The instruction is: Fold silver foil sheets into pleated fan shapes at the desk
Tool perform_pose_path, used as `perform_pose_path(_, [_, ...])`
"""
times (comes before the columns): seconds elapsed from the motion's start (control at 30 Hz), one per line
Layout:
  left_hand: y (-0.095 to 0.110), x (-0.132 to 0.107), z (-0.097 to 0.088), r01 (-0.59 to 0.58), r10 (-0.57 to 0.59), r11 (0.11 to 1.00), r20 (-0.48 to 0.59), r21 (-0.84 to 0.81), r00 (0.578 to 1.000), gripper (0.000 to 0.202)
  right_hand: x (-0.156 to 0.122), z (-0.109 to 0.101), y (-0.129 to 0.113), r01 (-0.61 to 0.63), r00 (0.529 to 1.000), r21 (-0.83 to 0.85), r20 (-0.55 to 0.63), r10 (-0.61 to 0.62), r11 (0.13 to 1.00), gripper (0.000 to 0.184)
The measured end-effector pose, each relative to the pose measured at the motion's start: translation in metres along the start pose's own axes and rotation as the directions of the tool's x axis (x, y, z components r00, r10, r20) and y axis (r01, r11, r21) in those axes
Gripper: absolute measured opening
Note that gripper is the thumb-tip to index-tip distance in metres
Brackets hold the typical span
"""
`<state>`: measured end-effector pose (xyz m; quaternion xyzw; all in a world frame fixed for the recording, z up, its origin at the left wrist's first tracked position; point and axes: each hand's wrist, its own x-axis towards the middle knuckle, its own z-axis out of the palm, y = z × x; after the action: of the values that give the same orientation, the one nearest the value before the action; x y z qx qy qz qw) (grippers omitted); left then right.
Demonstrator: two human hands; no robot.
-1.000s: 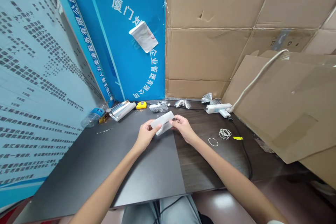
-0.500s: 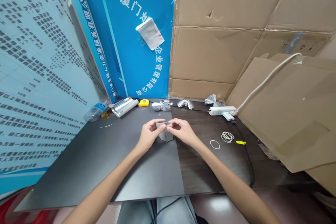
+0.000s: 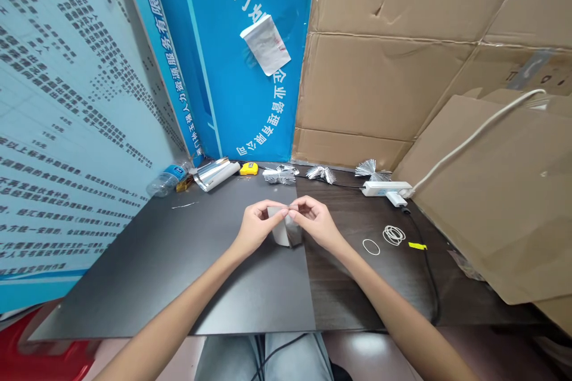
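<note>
Over the middle of the table, a small folded silvery-grey sheet (image 3: pixel 281 234) hangs down from my fingertips. My left hand (image 3: pixel 258 227) pinches its upper left edge between thumb and fingers. At the upper right edge, my right hand (image 3: pixel 318 224) is closed on the same sheet, and both thumbs nearly meet. A crease runs down the sheet where its two parts angle apart. Whether its lower edge touches the table (image 3: pixel 232 286), I cannot tell. Beyond my hands lies a fringed silver bundle (image 3: pixel 280 175), pinched in at its middle.
Along the back are a plastic bottle (image 3: pixel 166 180), a silver foil roll (image 3: pixel 218 175), a yellow tape measure (image 3: pixel 249 168), more fringed bundles (image 3: pixel 322 174) and a white power strip (image 3: pixel 385 189). White rubber bands (image 3: pixel 394 235) lie at right, beside a black cable (image 3: pixel 429 277). Cardboard panels (image 3: pixel 357 89) stand behind.
The hanging sheet shows more of its surface, its lower parts spread wider. Both hands keep their pinch on it. The whole view has shifted slightly.
</note>
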<state>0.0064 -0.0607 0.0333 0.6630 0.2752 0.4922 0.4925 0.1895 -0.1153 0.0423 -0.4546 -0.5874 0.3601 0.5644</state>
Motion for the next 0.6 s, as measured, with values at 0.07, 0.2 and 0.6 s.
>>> perform_pose_path(0.07, [-0.0003, -0.0003, 0.0004, 0.019, -0.019, 1.000, -0.002, 0.004, 1.000, 0.032, -0.0007, -0.0001, -0.0015, 0.012, 1.000, 0.018, -0.012, -0.012, 1.000, 0.031])
perform_pose_path(0.2, [-0.0019, -0.0003, 0.0008, 0.053, -0.053, 0.999, 0.005, 0.007, 0.999, 0.036, -0.0012, -0.0006, 0.0021, 0.046, 0.998, 0.006, -0.052, -0.046, 0.999, 0.025])
perform_pose_path(0.6, [-0.0024, -0.0008, 0.0054, 0.160, -0.153, 0.974, 0.055, -0.162, 0.987, 0.040, -0.0024, -0.0029, 0.0025, 0.363, 0.906, -0.448, -0.034, -0.422, 0.817, 0.013])
